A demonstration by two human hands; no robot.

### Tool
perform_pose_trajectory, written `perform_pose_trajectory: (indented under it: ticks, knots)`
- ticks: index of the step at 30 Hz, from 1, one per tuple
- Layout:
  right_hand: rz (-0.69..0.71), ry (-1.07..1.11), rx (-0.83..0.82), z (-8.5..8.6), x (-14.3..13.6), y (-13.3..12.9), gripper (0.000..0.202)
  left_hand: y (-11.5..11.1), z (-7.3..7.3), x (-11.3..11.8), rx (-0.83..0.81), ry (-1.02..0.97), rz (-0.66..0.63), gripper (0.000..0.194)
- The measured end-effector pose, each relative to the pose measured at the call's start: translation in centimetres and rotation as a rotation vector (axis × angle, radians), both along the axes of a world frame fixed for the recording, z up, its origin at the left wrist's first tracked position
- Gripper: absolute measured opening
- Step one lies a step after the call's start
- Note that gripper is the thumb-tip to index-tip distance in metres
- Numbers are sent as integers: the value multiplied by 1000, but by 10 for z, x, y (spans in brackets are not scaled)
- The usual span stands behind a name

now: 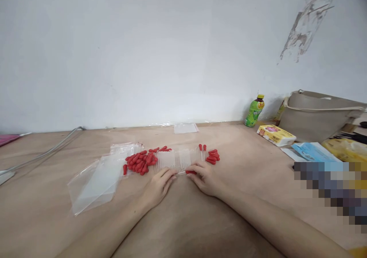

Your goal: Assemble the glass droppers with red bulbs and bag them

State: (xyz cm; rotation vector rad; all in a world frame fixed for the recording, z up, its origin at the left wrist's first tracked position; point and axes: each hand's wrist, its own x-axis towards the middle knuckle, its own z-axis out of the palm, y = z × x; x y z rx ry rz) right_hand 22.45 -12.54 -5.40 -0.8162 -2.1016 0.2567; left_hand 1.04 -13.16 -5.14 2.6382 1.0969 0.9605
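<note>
Between my two hands lies a thin clear tube, sideways, with a red rubber bulb (190, 172) at its right end. My left hand (163, 182) pinches the tube's left end. The fingers of my right hand (204, 177) are closed on the red bulb. Just beyond them is a row of clear thin tubes (166, 159). A heap of red bulbs (139, 162) sits to the left of the row. To the right, two upright-pointing tubes with red bulbs (202, 147) lie beside a smaller group of red bulbs (212, 157).
Clear plastic bags (99, 179) lie at the left, near a grey cable (54, 150). A small bag (185, 128) is by the wall. At the right are a green bottle (254, 111), a yellow tissue pack (275, 135), a blue mask (314, 152) and a grey bag (312, 116).
</note>
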Motion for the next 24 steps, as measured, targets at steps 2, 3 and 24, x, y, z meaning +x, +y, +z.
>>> perform_pose_trajectory:
  ticks: [2, 3, 24]
  knots:
    - [24, 16, -9, 1, 0, -1, 16, 0, 0, 0, -1, 5, -11, 21]
    - [37, 22, -11, 1, 0, -1, 16, 0, -1, 0, 3, 6, -16, 21]
    - [99, -117, 114, -10, 3, 0, 15, 1, -3, -3, 172, 96, -131, 31]
